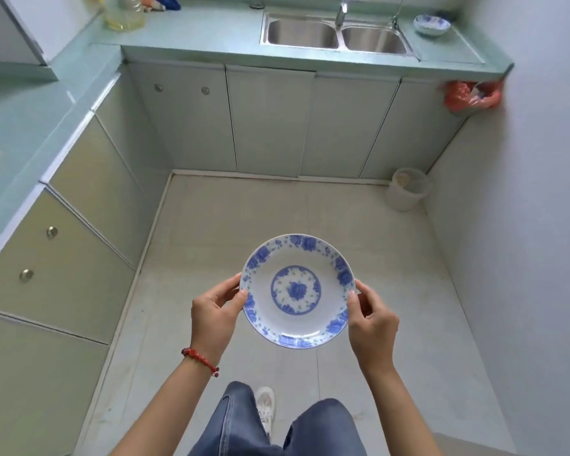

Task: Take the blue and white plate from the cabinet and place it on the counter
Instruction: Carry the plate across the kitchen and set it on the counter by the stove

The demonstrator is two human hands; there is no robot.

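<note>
I hold the blue and white plate (297, 291) level above the tiled floor, face up, with a blue flower ring on its rim and a blue medallion in its middle. My left hand (216, 312) grips its left edge, thumb on top. My right hand (371, 319) grips its right edge the same way. The pale green counter (191, 31) runs along the far wall and down the left side, well ahead of the plate. The cabinet doors (270, 120) under the counter are all closed.
A double steel sink (338, 36) with a tap is set in the far counter. A small blue and white bowl (431, 24) stands right of it. An oil bottle (124, 13) sits at the far left corner. A white bin (408, 189) stands on the floor at right, an orange bag (471, 95) hangs above it.
</note>
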